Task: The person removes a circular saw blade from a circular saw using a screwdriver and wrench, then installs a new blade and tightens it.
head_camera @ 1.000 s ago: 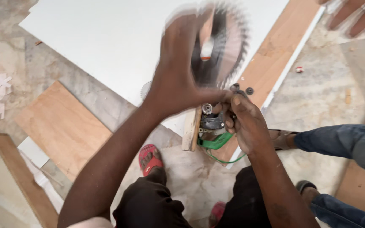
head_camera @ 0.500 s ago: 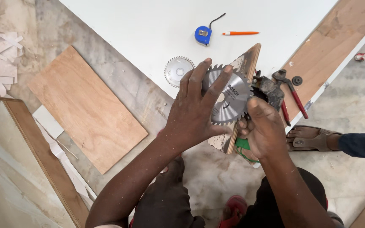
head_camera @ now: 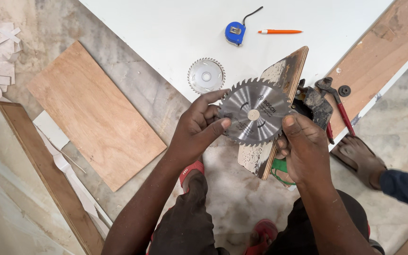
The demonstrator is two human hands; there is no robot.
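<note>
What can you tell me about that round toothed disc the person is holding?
The saw blade is a flat, grey metal disc ringed with pointed teeth, with a pale hub at its centre and curved slots in its face. It faces the camera, held over a stained wooden board. The left hand pinches its left edge, and the right hand has its thumb on the right edge.

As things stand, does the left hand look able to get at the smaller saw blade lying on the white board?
Probably yes. The smaller saw blade lies uncovered on the white board just beyond the left hand, with nothing between, but that hand is gripping the larger saw blade.
</note>
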